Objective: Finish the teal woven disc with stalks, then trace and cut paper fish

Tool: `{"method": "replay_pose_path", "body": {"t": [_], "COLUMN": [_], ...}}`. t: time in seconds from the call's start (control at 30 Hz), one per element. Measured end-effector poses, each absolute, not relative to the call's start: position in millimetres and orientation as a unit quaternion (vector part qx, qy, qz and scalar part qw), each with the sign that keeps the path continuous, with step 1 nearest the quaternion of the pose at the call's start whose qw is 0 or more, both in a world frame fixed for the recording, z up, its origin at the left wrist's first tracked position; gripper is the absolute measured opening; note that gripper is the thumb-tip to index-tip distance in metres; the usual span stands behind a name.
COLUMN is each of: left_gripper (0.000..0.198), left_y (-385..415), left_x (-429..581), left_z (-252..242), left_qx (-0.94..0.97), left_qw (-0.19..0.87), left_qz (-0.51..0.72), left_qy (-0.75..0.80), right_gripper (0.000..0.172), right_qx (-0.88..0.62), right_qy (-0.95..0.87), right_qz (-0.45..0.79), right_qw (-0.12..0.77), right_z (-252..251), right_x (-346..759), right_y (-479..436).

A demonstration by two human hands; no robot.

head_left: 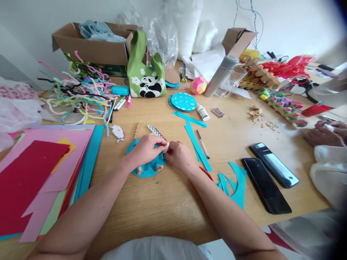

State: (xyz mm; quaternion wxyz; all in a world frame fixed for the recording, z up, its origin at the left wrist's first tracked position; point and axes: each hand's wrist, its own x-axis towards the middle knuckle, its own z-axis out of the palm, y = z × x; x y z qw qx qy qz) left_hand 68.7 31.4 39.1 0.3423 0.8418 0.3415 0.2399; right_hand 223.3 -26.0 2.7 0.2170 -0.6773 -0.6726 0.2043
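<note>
A round blue disc lies on the table under my hands. My left hand is closed, thumb and fingertips pinching a small whitish piece over the disc's right side. From the right, my right hand closes on the same piece, its fingertips touching the left ones. What the piece is, I cannot make out. Two short tan shell-like pegs stand near the disc's front edge. Behind it are a pointed spiral shell-like piece and a strip of pale blue and brown beads, partly hidden by my left hand.
Coloured paper sheets lie left, below a heap of pipe cleaners. A glue bottle, pen and blue paper scraps lie right, beside two phones. Another person's hand is at far right.
</note>
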Motion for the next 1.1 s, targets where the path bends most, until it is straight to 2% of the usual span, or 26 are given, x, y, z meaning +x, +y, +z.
{"method": "replay_pose_path", "body": {"t": [0.23, 0.47, 0.67, 1.1], "left_gripper": [0.014, 0.013, 0.023, 0.021], "left_y": [33, 38, 41, 46], "left_x": [66, 59, 52, 45], "left_z": [41, 39, 44, 56], "left_qx": [0.853, 0.847, 0.838, 0.843], "left_qw": [0.321, 0.344, 0.38, 0.351], "left_qz": [0.232, 0.223, 0.197, 0.188], "left_qy": [0.34, 0.337, 0.34, 0.361], "right_gripper": [0.003, 0.009, 0.013, 0.019], "right_qx": [-0.637, -0.594, -0.579, -0.566], "right_qy": [-0.653, -0.602, -0.579, -0.568], "right_qz": [0.315, 0.439, 0.474, 0.494], "right_qw": [0.26, 0.303, 0.323, 0.335], "right_z": [4, 3, 5, 1], "right_x": [236, 249, 250, 255], "right_y": [-26, -24, -23, -22]}}
